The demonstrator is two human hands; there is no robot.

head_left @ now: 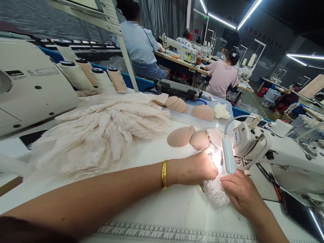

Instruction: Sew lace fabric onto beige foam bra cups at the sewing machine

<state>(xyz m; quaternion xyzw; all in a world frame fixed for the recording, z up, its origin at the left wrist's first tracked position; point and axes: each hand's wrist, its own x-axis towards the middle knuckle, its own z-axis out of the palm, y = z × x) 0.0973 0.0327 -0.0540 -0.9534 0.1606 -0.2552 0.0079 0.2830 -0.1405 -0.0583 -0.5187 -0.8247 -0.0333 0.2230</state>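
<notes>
Head view: a ruffled, openwork white lace piece (216, 193) lies on the white bench (162, 206), in front of the head of a white sewing machine (268, 145), brightly lit by a slim white lamp (228, 157) on a bendable metal neck. Left grip (197, 167): fingers curled in, apparently closed on the upper part of the lace; exact pinch lost in glare. Right grip (239, 189): loose, fingers nearly straight, tips at the lace's right side, no pinch visible. Smooth, oval beige fabric cups (180, 136) lie just beyond the left grip; farther left, a heap of cream lace fabric (108, 128). Step in hand, judged: positioning the lace at the machine, left grip holding, right grip steadying. Whether it is under the needle, cannot tell; the lamp hides that spot. Next move, judged: calls for the lace edge kept flat and aligned, ruffles spread, fingertips clear of the needle
</notes>
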